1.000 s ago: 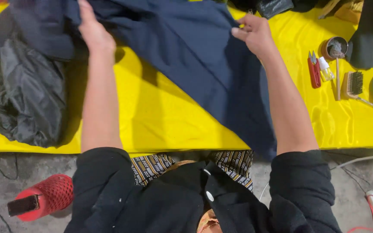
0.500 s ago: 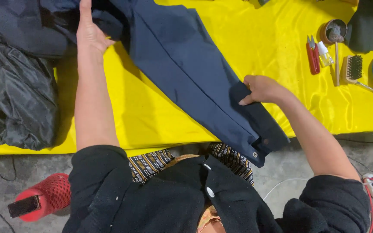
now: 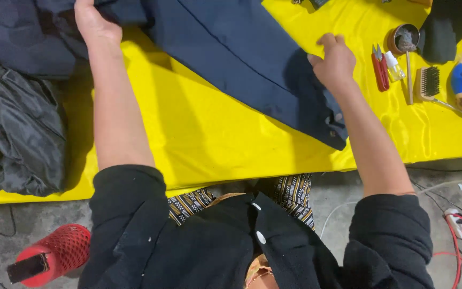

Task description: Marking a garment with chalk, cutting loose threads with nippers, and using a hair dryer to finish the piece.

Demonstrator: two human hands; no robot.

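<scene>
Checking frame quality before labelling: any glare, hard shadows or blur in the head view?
Head view: sheen on the yellow cloth beside the navy garment; a soft shadow falls beside the left forearm; left hand and right hand are sharp, no blur.

Navy garment (image 3: pixel 241 53): woven cloth, matt, smooth, stitched seam noted. Held under left hand (image 3: pixel 96 24) and right hand (image 3: pixel 333 60).
Yellow cover (image 3: pixel 199 134): satin-like cloth, glossy, sheen and soft creases observed.
Black bundle (image 3: pixel 20 134): thin synthetic cloth, slight sheen, crumpled.
Snips (image 3: pixel 380 69): red plastic handles, metal tips.
Brush (image 3: pixel 429 83): pale wooden back, dark bristles.
Floor (image 3: pixel 38 225): grey concrete, rough, matt.
Red cone (image 3: pixel 54 254): plastic, meshed surface.
</scene>
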